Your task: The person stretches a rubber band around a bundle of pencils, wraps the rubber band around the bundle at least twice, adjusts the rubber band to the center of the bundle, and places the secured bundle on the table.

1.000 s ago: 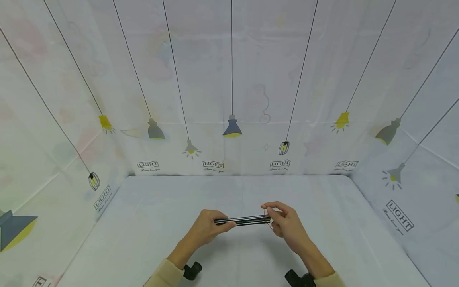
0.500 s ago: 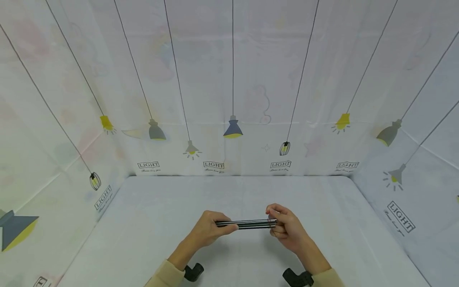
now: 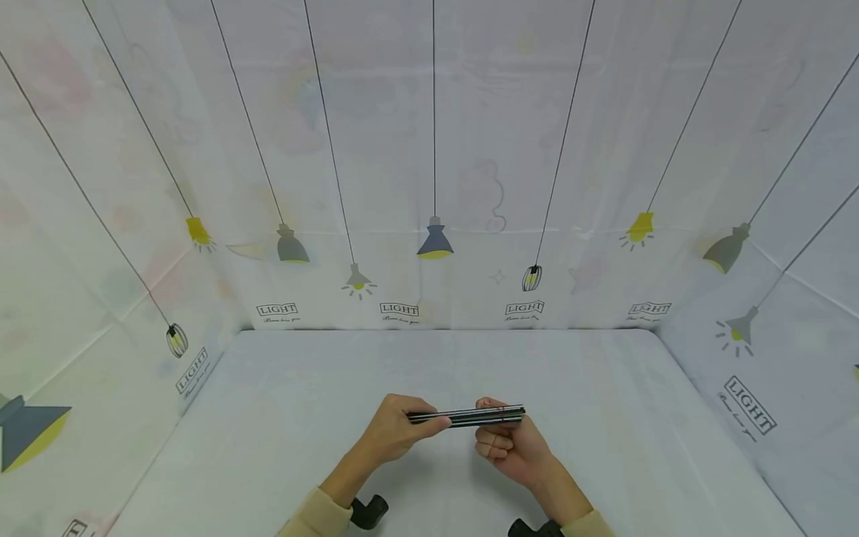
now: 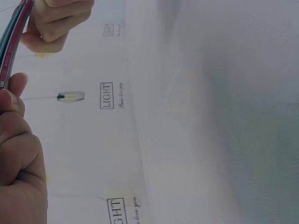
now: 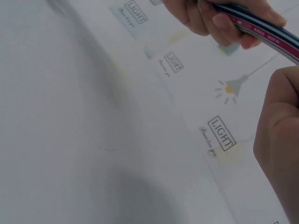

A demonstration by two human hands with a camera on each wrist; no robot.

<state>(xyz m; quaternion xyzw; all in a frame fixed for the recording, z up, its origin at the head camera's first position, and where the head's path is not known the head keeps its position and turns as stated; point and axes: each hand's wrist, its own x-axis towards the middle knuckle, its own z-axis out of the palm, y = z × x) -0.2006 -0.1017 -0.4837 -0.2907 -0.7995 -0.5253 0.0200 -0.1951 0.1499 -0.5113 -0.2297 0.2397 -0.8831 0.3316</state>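
Note:
A bundle of slim striped pencils [image 3: 466,417] is held level above the table in the head view. My left hand [image 3: 396,426] grips its left end, thumb along the near side. Around the right part runs a thin reddish rubber band [image 3: 502,415]. Behind that end is my right hand [image 3: 520,447], its fingers curled at the band and the pencils partly covering it. Printed lettering shows on the red-and-dark pencils [image 5: 261,29] in the right wrist view. The left wrist view has the right hand's curled fingers [image 4: 60,21] close beside the pencils.
A white-covered table [image 3: 322,365] lies below the hands. White cloth walls [image 3: 376,164] printed with hanging lamps stand behind it and at both sides. Dark wrist-camera mounts [image 3: 369,512] sit by the cuffs.
My right hand has moved from the bundle's right end, where it stretched the rubber band, to behind and under the pencils. The band now lies close on them. My left hand keeps its grip.

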